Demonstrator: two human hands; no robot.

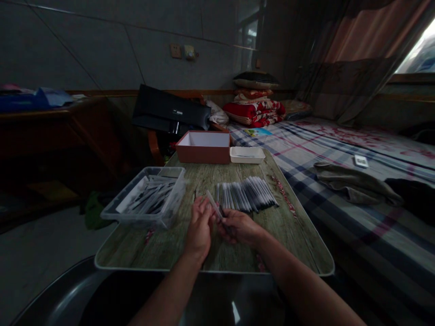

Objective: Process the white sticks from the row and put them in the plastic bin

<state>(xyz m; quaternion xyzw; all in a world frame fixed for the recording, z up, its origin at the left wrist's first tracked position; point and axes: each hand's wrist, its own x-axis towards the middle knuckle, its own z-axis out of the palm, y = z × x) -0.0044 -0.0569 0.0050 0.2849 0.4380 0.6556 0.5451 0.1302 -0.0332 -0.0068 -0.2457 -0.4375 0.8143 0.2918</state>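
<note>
Between my hands, over the wooden-patterned table, is a slim translucent pen (213,200), tilted with its pale end up and to the left. My right hand (236,225) is closed around its darker lower part. The fingers of my left hand (200,224) are curled against the pen from the left side. Just beyond my hands lies a row of similar pens (246,194), side by side, pale bodies with dark ends towards me. To the left, a clear plastic bin (176,179) holds many loose pens in a jumble.
At the table's (163,253) far end stand an open reddish-brown box (204,154) and a small white tray (247,158). A bed with a plaid sheet (292,149) runs along the right, with a grey cloth (353,183) on it. A black case (170,111) leans behind.
</note>
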